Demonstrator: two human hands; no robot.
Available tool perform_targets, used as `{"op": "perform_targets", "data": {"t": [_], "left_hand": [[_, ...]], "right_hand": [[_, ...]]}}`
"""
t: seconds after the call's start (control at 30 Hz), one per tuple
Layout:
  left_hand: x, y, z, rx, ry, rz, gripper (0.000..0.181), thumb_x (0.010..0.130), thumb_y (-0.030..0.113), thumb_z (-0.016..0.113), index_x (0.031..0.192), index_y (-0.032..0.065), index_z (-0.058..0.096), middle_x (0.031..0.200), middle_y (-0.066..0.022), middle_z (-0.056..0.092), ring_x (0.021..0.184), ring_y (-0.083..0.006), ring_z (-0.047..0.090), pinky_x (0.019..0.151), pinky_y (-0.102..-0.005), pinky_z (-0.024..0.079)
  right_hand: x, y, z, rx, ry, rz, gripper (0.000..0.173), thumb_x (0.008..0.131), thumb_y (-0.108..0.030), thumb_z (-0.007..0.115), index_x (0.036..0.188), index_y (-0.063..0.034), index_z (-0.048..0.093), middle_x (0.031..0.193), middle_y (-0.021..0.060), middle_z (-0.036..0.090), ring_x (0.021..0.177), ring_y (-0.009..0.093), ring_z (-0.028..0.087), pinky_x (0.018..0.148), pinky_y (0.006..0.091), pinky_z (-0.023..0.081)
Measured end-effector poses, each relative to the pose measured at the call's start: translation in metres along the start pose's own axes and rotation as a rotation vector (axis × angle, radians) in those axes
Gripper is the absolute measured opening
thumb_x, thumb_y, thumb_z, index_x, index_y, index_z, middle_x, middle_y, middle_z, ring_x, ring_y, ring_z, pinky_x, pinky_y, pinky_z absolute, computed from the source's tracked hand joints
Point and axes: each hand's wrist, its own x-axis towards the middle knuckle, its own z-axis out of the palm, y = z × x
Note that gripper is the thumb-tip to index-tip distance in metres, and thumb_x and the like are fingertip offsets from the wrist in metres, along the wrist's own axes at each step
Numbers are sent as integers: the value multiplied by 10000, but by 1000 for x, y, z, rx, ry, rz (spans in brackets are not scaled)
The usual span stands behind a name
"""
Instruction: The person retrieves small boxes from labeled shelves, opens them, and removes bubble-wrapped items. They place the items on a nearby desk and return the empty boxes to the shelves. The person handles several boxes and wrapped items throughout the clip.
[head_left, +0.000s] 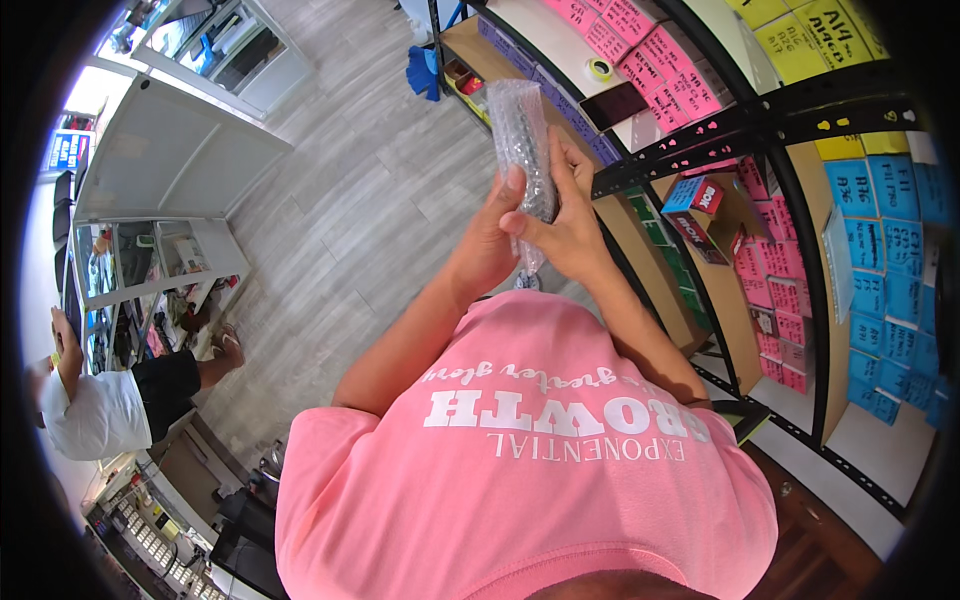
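In front of my chest, both hands hold a dark object in clear bubble wrap (534, 161); the plastic hides what the object is. My left hand (491, 232) grips the lower left side of the bundle, thumb laid across it. On the opposite side my right hand (566, 217) clasps it, with its thumb over the front and its fingers behind. The upper end of the wrap stands up past my fingers, and a loose flap hangs below my palms.
To the right is a black metal shelving rack (787, 112) with pink boxes (667, 75) and blue boxes (885, 247). A smartphone (615, 106) and a tape roll (599, 69) lie on one shelf. Glass display cabinets (150, 262) and a seated person (112, 412) are at left, beyond grey flooring (352, 187).
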Motion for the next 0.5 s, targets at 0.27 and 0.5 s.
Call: {"op": "perform_targets", "data": {"t": [0.27, 0.5], "left_hand": [[-2, 12, -9, -56, 155, -44, 643, 1021, 499, 579, 1456, 36, 479, 1292, -86, 638, 1154, -203, 639, 1003, -380, 520], [-10, 34, -19, -193, 32, -24, 642, 1000, 391, 518, 1465, -47, 456, 1362, -177, 623, 1197, -275, 651, 1061, -431, 516]], "right_hand": [[-1, -12, -19, 664, -52, 323, 617, 985, -353, 595, 1447, 47, 514, 1374, 151, 605, 1265, 212, 575, 1115, 352, 403], [10, -9, -46, 1346, -164, 364, 794, 949, -380, 519, 1560, 76, 296, 1521, 306, 452, 1361, 388, 533, 1174, 500, 401]]}}
